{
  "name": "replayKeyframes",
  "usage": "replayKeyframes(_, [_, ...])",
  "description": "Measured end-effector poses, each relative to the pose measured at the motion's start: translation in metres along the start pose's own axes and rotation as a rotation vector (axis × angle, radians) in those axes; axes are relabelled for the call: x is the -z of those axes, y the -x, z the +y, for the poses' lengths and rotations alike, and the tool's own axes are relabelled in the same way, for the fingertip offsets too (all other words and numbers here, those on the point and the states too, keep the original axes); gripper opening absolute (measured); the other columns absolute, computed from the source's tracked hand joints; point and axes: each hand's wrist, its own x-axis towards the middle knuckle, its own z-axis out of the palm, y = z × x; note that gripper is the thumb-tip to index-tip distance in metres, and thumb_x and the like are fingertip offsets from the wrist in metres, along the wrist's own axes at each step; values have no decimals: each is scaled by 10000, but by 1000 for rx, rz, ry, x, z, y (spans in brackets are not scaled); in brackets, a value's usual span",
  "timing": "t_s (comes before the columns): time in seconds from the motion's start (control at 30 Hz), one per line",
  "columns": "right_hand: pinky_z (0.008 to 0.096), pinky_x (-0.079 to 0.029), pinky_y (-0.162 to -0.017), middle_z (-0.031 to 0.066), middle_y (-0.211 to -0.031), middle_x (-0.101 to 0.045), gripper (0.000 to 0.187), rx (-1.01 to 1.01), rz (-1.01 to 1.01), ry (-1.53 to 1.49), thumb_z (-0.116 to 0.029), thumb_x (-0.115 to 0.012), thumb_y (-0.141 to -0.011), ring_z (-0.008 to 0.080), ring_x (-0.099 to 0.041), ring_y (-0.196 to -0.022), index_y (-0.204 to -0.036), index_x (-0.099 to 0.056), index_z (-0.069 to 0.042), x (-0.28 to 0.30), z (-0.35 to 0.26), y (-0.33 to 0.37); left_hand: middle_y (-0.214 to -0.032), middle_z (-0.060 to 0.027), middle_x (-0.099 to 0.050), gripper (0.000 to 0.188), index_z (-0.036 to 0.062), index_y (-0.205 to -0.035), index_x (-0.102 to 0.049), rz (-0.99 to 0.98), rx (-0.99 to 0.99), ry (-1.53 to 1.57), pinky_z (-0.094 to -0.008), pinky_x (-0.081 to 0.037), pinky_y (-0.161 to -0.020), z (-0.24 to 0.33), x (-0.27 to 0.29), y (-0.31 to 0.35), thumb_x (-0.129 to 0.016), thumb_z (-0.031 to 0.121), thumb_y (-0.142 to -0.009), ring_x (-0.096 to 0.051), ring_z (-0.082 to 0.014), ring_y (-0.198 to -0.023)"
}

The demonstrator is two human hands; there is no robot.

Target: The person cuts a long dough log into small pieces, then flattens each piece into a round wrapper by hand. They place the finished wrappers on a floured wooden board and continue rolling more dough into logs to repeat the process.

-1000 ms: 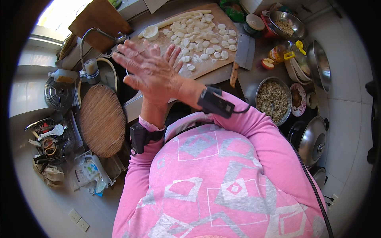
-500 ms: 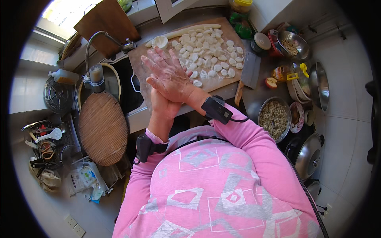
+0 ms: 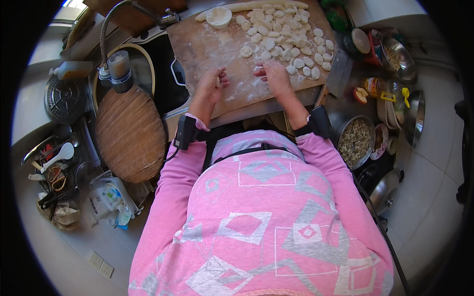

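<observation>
The left hand [image 3: 210, 83] is above the near left part of the board [image 3: 237, 96], with its fingers bent inward; I cannot tell if it is fully closed or has something inside. The right hand [image 3: 277, 80] is opposite to it, well apart, and its fingers are also curled, the tips pointing toward the left; what is between them, if anything, cannot be told. The dough pieces [image 3: 284, 29], flat and pale, lie in a crowded heap on the far right half of the board, just beyond the right hand, and one piece [image 3: 246, 51] lies alone to the left of this heap. A dough roll [image 3: 261, 5] lies along the far edge, and the white bowl [image 3: 218, 17] stands near its left end. Loose flour [image 3: 232, 85] marks the wood between the hands. At the right side of the board is the knife [image 3: 321, 96], its handle toward the person.
</observation>
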Motion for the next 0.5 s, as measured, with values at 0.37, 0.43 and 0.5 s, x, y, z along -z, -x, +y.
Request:
replayKeyframes(0.37, [340, -532, -731, 124, -823, -723, 298, -51, -10, 61, -258, -534, -987, 224, -705, -774, -1042, -687, -8, -11, 4, 12, -1390, -227, -508, 512, -8, -1361, -506, 230, -1265, -1420, -435, -376, -1106, 8, -19, -31, -658, 121, -889, -475, -385, -1312])
replayKeyframes(0.43, [363, -532, -724, 146, -803, -721, 299, -61, -17, 29, -262, -541, -974, 252, -708, -757, -1015, -692, -7, -13, 8, 15, -1440, -238, -469, 546, -18, -1418, -447, 195, -1251, -1441, -428, -324, -1150, 7, -24, -37, -613, 179, -937, -426, -396, -1363])
replayKeyframes(0.5, [362, -533, -722, 142, -811, -723, 305, -87, -48, 18, -266, -533, -980, 249, -708, -756, -1023, -694, -11, -11, 12, 16, -1466, -247, -449, 557, -14, -1466, -389, 139, -1204, -1345, -423, -300, -1165, 11, -22, -43, -544, 222, -985, -415, -399, -1370])
